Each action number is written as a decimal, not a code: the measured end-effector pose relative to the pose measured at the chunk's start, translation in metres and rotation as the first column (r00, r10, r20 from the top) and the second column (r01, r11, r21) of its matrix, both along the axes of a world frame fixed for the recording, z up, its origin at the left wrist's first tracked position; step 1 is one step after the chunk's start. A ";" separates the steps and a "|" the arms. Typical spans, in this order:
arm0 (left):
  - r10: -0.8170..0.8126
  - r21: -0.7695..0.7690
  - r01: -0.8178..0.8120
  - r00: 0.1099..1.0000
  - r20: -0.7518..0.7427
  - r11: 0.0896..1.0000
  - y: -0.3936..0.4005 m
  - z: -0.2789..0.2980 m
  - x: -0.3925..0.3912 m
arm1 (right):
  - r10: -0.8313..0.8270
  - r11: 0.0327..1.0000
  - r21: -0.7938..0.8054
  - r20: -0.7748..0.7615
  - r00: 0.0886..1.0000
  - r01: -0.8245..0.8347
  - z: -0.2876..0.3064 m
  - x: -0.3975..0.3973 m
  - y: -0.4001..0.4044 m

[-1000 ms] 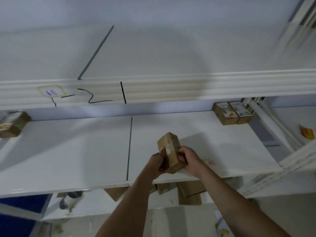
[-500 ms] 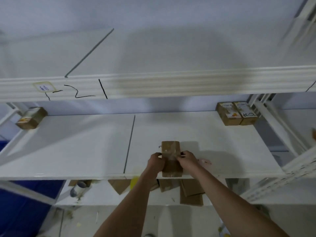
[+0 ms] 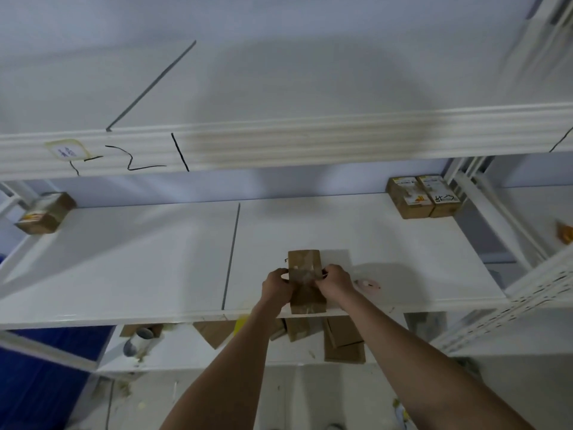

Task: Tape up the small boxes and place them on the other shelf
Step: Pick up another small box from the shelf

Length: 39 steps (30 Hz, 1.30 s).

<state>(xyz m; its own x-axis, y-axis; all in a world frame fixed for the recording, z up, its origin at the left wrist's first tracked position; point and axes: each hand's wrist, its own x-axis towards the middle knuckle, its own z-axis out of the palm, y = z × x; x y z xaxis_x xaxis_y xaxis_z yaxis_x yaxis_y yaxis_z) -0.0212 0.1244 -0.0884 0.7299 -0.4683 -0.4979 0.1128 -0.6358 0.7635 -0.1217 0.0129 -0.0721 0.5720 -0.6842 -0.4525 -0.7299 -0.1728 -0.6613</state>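
Hands, my left hand and right hand, pinch tape across the small box, steadied on the shelf for sealing.

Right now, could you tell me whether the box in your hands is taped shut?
Shut: clear tape crosses the small box, which both hands, left and right, hold on the shelf.

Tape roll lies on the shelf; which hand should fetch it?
Right hand: the tape roll lies just beside it on the shelf. The left hand is across the box.
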 end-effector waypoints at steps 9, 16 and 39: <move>0.014 -0.051 -0.020 0.994 -0.108 0.999 -0.001 -0.008 0.007 | -0.204 0.975 0.109 0.092 0.975 0.194 -0.011 0.003 0.001; 0.020 -0.075 -0.033 0.986 -0.168 0.997 -0.004 -0.019 0.010 | -0.357 0.923 0.189 0.101 0.929 0.335 -0.019 0.009 0.007; 0.324 0.046 -0.337 0.930 0.175 0.941 0.080 0.018 0.037 | -0.071 0.889 -0.452 -0.289 0.955 -0.070 -0.008 -0.045 -0.034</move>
<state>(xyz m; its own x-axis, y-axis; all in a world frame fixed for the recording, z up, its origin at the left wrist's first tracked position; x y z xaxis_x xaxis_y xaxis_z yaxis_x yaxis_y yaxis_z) 0.0160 0.2040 -0.0703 0.9109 -0.1534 -0.3831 0.2043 -0.6390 0.7416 -0.1669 -0.0215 -0.0806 0.4635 -0.8534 -0.2383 -0.8758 -0.4004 -0.2694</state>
